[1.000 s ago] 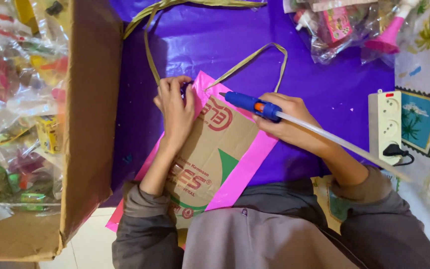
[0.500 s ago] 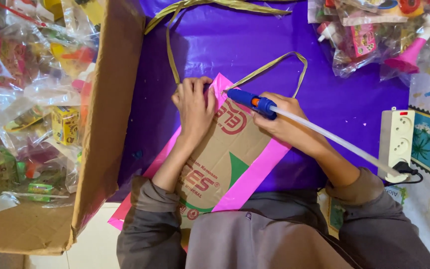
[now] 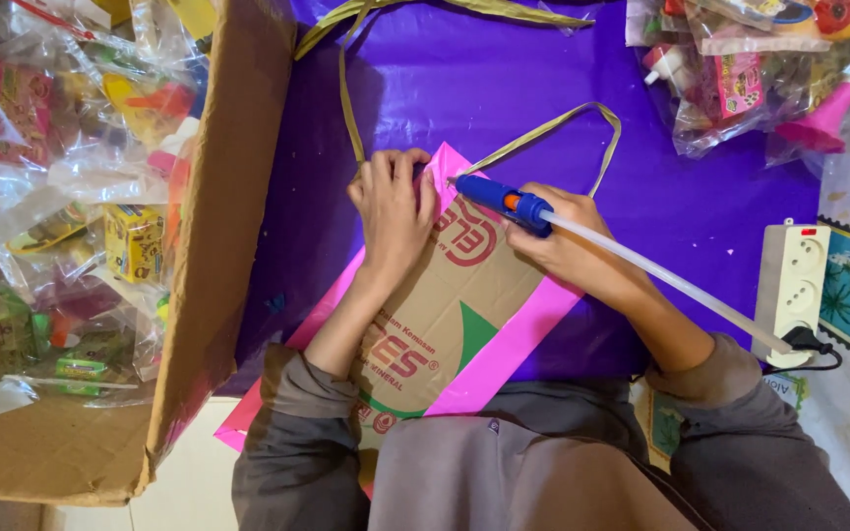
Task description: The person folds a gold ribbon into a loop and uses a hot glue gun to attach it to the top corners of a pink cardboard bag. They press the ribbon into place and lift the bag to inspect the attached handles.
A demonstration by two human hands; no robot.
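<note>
With the left hand [image 3: 393,211] pressed flat and open on the cardboard piece [image 3: 450,310] over pink paper [image 3: 514,339], the right hand [image 3: 568,246] gripping the glue gun [image 3: 499,200] should keep its nozzle steady along the top edge.

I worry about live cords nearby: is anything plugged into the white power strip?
Yes. A black plug sits in the white power strip's near end; its other sockets show empty.
</note>
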